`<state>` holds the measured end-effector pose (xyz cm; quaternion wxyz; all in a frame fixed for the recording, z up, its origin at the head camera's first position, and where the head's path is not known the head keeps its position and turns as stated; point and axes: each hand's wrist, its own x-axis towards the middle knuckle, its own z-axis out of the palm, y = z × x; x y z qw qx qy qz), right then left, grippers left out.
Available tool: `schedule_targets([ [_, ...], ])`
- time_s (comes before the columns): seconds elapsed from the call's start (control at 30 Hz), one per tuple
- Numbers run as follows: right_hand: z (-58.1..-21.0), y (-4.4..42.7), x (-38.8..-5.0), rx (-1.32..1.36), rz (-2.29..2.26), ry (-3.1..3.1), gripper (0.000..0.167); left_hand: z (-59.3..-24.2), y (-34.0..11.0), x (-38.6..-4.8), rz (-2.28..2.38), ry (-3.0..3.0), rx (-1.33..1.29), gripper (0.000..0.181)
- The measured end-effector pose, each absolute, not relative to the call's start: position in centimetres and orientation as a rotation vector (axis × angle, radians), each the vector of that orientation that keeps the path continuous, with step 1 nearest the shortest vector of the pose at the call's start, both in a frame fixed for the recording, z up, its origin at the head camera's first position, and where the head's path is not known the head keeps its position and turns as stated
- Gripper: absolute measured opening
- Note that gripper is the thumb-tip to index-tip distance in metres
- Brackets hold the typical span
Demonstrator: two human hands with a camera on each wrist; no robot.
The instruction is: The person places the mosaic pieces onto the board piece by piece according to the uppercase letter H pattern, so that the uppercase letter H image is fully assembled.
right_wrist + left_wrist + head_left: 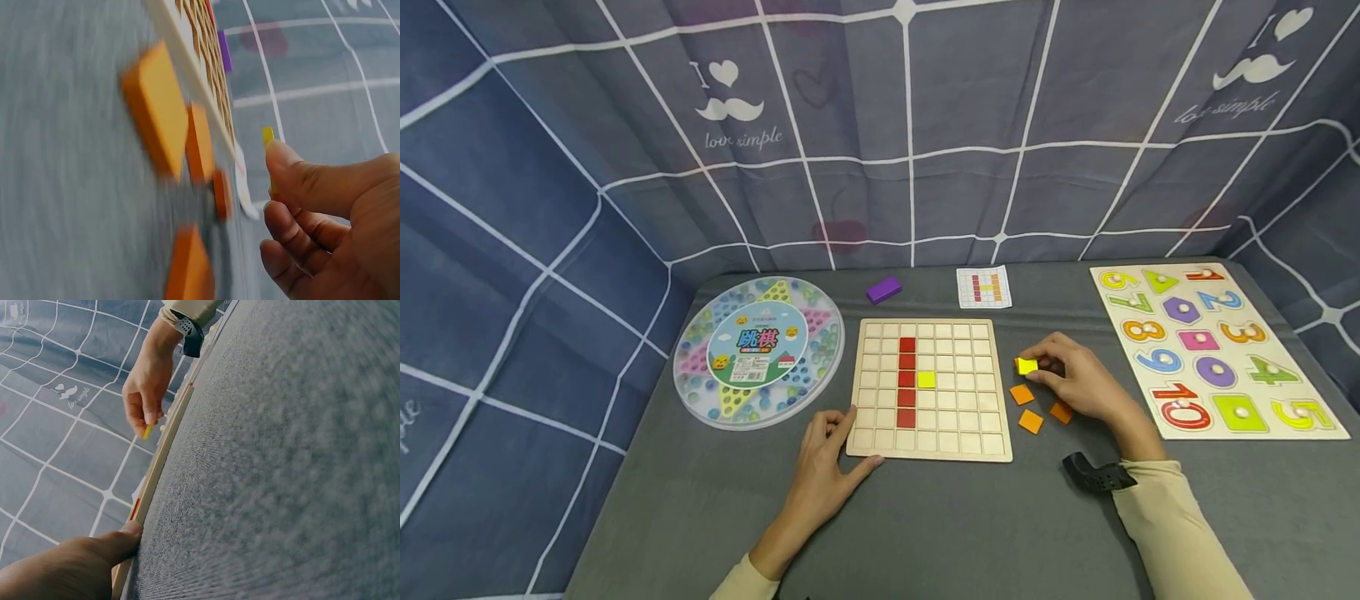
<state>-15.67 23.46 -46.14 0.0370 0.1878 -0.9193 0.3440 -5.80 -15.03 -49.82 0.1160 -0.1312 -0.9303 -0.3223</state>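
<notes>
Right hand (365,228) pinches yellow tile (268,134); four orange tiles (165,112) near gridded board (189,59).

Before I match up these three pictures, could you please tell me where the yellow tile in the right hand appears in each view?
Head: the yellow tile is right of centre, in the right hand.
Left wrist: the yellow tile is left of centre, pinched by that hand.
Right wrist: the yellow tile is right of centre, partly hidden by that hand.
Shared landmark: the wooden grid board.
</notes>
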Motion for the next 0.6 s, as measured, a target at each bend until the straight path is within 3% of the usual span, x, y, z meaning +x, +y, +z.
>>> schedule_targets([
  [0.6, -46.1, 13.9, -17.3, 0.866, 1.146, -2.845, 0.023, -49.8, -15.1, -5.8, -0.941, -2.723, -0.394, 0.082],
])
